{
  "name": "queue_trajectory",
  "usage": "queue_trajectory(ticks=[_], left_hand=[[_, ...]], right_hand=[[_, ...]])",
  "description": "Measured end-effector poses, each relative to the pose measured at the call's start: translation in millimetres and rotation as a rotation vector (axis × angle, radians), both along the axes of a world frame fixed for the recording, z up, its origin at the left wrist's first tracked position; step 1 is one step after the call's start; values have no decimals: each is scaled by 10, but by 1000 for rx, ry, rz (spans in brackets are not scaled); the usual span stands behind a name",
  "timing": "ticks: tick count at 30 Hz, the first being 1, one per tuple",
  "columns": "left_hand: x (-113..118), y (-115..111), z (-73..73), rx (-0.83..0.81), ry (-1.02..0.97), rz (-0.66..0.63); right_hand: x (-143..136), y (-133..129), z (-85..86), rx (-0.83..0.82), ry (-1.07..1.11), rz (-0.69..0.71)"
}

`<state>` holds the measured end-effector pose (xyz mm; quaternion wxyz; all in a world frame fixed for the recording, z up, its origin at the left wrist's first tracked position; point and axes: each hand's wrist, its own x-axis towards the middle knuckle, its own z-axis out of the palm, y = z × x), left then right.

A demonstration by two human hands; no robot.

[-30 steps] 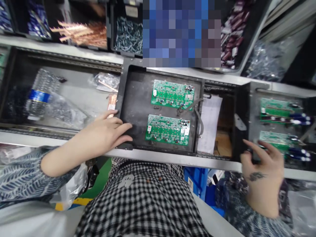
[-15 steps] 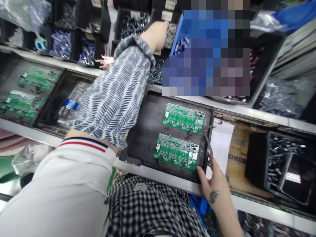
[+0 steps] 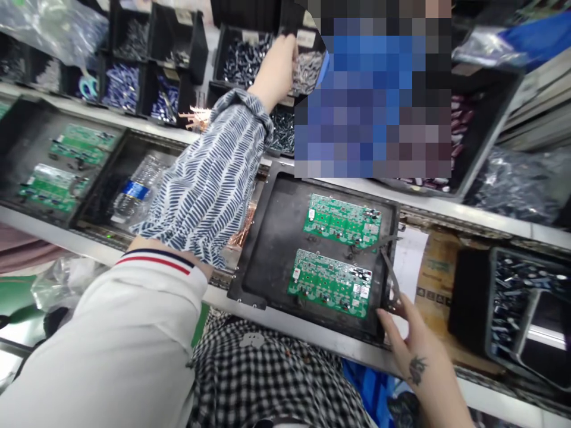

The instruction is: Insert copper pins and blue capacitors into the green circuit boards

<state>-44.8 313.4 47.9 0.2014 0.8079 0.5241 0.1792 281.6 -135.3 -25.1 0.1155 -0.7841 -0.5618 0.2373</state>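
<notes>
The left hand (image 3: 276, 65) is at a bin (image 3: 318, 44) of small grey parts (image 3: 307, 68); I cannot tell if its fingers are closed. The right hand (image 3: 417, 345), thumb and fingers apart, touches the corner of the black tray (image 3: 272, 249), where two green boards (image 3: 330, 282) lie. Right of this hand, a black box (image 3: 468, 291) contains metal pieces (image 3: 502, 285). Bin labels (image 3: 307, 38) are unreadable.

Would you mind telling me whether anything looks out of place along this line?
A plastic bottle lies on its side left of the central black tray, and a phone-like device rests over small parts in the right-hand bin; both look like personal items among components.
</notes>
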Motion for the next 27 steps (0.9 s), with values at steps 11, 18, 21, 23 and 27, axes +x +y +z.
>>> queue_trajectory(ticks=[11, 18, 21, 23, 27], left_hand=[[980, -2128, -324, -520, -455, -491], [1030, -2561, -385, -761, -647, -714], [1089, -2264, -308, -704, -520, -736], [1075, -1841, -198, -484, -353, -686], [728, -643, 3, -115, -204, -130]], right_hand=[[-269, 634, 547, 435, 111, 232], [-346, 925, 544, 534, 110, 333], [-251, 1110, 527, 547, 136, 332], [-118, 1298, 465, 608, 113, 324], [184, 1664, 222, 548, -60, 295]])
